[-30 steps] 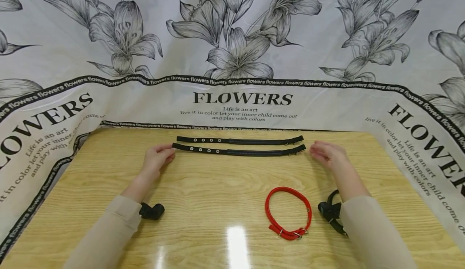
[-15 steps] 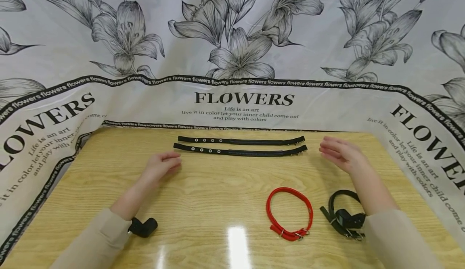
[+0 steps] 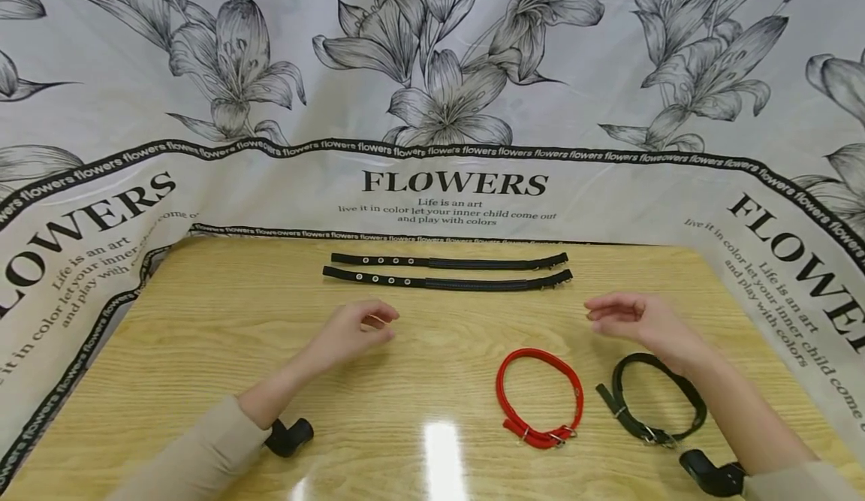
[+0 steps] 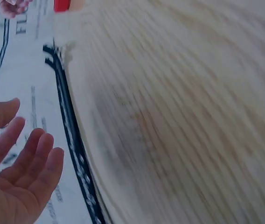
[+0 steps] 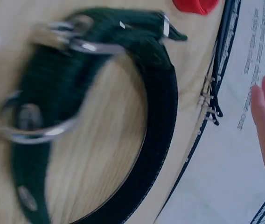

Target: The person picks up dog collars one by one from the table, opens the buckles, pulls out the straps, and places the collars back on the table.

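Note:
Two black collars lie unbuckled and straight, side by side, at the back of the table: a rear black collar (image 3: 473,264) and a front black collar (image 3: 466,284), eyelets to the left and buckles to the right. My left hand (image 3: 361,324) hovers in front of their left half, fingers loosely bent and holding nothing. Off their right end, my right hand (image 3: 628,317) hangs in the air with relaxed fingers, also holding nothing. A red collar (image 3: 501,392), buckled into a ring, lies between the hands and nearer me. Beside it, below my right hand, rests a dark green buckled collar (image 5: 160,102).
The wooden table (image 3: 405,366) ends at the back against a white flower-printed cloth (image 3: 270,193), which also hangs at both sides. Black wrist cameras show at the left wrist (image 3: 289,437) and the right wrist (image 3: 712,473).
Both hands have drawn back from the ends of the straight black collars toward me, the left also moving right. The dark green collar has come out from behind the right arm. The collars stay put.

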Available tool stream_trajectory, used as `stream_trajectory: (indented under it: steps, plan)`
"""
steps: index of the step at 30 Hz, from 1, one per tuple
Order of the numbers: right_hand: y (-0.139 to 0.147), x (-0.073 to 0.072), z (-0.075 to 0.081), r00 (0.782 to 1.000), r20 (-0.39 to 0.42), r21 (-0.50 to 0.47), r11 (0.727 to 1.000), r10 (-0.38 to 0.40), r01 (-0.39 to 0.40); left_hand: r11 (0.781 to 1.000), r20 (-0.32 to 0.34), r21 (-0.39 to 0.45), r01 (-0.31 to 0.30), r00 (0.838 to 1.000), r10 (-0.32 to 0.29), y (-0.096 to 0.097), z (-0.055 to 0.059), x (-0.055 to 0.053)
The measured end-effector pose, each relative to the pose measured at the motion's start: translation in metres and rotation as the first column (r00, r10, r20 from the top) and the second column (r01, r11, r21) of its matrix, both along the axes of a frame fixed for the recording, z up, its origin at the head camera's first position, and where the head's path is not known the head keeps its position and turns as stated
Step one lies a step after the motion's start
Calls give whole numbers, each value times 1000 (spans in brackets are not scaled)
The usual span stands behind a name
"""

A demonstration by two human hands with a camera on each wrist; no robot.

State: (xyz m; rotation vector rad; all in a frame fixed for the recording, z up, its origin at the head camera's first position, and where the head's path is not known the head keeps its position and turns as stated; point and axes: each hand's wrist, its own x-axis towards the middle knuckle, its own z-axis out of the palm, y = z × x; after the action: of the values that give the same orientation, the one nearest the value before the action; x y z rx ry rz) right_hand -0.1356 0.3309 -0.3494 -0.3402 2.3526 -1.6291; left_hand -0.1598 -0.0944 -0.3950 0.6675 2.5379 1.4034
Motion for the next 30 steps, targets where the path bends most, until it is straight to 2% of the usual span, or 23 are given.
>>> stream_trajectory:
  steps: [1,3,4,6,8,10,11,12,15,16,17,18,19,21,23,26,30]
  plan:
    - [-3,6,-1,998,-48,103,994,44,-38,998,-47,-35,44,998,-45,5,1,3]
    - [-11,18,-3,979,-133,285,952,157,-114,983,-147,-125,136,977,-154,17,3,7]
    - [-15,23,-5,962,-159,342,927,222,-157,969,-188,-169,179,960,-210,24,4,9]
    - [-22,31,-10,904,-238,436,871,356,-228,933,-267,-251,257,909,-322,37,4,13]
    - [-28,38,-17,841,-298,509,820,451,-260,890,-318,-323,322,849,-422,52,4,17]
    - [-33,44,-25,793,-334,526,799,510,-292,845,-365,-398,357,783,-503,69,4,23]
    - [-35,46,-28,773,-350,524,794,530,-307,818,-386,-441,368,746,-544,78,4,26]
    - [-36,48,-31,765,-349,515,793,541,-326,789,-399,-482,381,707,-584,86,4,29]
    - [-40,53,-39,747,-352,487,792,564,-368,707,-443,-581,403,573,-690,110,1,35]
    - [-41,54,-40,743,-349,480,790,571,-381,680,-440,-600,420,537,-720,117,1,36]
    - [-43,55,-41,738,-348,478,787,578,-391,656,-432,-615,437,509,-745,122,0,38]
    - [-44,56,-43,733,-347,475,784,584,-400,637,-424,-621,456,488,-763,126,0,39]
    - [-45,56,-43,727,-351,477,781,590,-403,621,-415,-629,468,473,-777,129,-1,40]
    - [-47,56,-45,721,-356,483,778,595,-403,595,-397,-640,487,453,-798,133,0,41]
    - [-49,57,-45,717,-358,493,774,597,-398,579,-391,-654,487,438,-809,136,1,42]
    - [-50,58,-46,716,-353,511,765,602,-391,564,-406,-698,441,405,-819,140,1,43]
    - [-54,58,-47,711,-335,538,745,619,-395,541,-403,-747,387,383,-831,146,0,44]
